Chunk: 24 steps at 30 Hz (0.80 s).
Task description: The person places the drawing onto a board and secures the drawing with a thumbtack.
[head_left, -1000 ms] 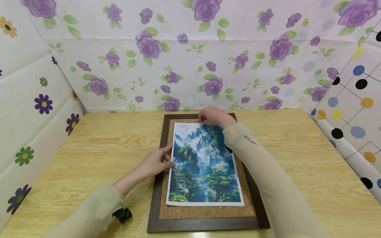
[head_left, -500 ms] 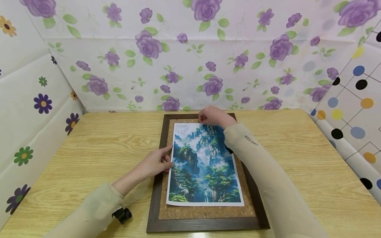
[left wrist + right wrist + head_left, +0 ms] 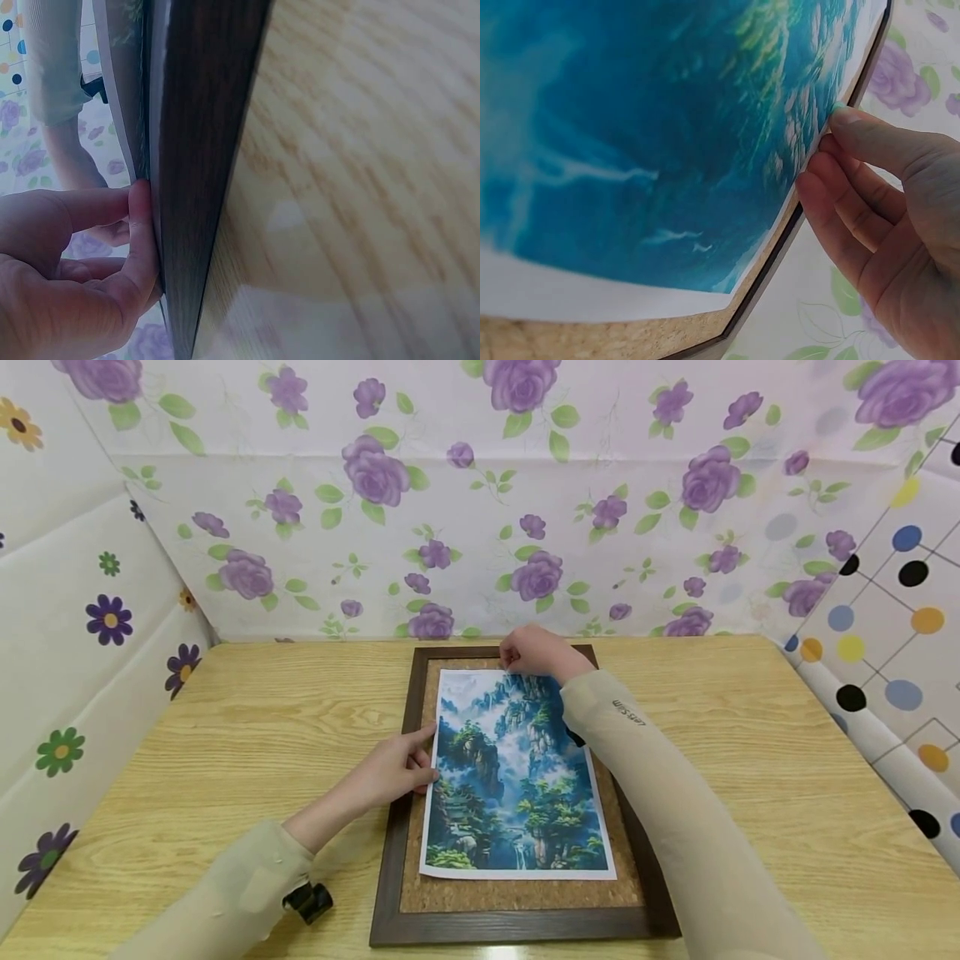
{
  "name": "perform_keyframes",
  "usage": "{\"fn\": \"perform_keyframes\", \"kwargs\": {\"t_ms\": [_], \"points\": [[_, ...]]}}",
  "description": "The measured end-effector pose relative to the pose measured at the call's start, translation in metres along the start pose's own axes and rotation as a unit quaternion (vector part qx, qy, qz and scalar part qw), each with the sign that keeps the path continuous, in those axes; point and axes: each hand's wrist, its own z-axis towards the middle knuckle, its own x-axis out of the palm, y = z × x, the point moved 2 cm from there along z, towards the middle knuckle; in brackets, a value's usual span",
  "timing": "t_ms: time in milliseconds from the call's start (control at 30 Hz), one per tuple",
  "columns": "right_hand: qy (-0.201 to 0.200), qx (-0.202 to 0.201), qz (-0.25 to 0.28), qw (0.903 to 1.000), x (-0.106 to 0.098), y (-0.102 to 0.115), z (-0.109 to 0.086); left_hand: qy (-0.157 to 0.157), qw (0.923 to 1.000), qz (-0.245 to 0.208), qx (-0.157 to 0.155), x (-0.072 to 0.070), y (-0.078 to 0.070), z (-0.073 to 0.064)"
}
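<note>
A landscape print [image 3: 510, 785] of blue-green mountains lies on a cork board [image 3: 525, 896] with a dark brown wooden frame [image 3: 525, 928]. My left hand [image 3: 393, 768] is at the print's left edge. Its index finger reaches the edge, and the thumb meets a curled fingertip there in the left wrist view, pinching the paper. Over the top edge is my right hand [image 3: 543, 653], bent in from the right. In the right wrist view its thumb and fingers close on a small pale green thing [image 3: 840, 106] at that edge, mostly hidden by the fingers.
The framed board lies on a light wood-grain table [image 3: 300, 718], its far side near a floral cloth wall [image 3: 457, 543]. Patterned cloth walls stand left and right. A black wrist camera [image 3: 307, 903] sits on the left sleeve. The right forearm crosses over the frame's right side.
</note>
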Motion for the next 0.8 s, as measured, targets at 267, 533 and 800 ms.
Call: {"fn": "perform_keyframes", "kwargs": {"t_ms": [267, 533, 800], "points": [[-0.011, -0.003, -0.001, 0.9999, 0.0020, -0.0009, -0.0015, 0.000, 1.0000, 0.004, -0.001, 0.0011, -0.0003, 0.0007], [-0.021, 0.007, 0.011, 0.9997, 0.0051, -0.0014, -0.0043, -0.004, 1.0000, -0.002, 0.008, 0.0015, -0.0012, 0.0005], [-0.030, 0.024, 0.023, 0.9990, 0.0071, 0.0013, -0.0065, -0.005, 1.0000, 0.000, 0.007, 0.0000, -0.0016, -0.0012]]}}
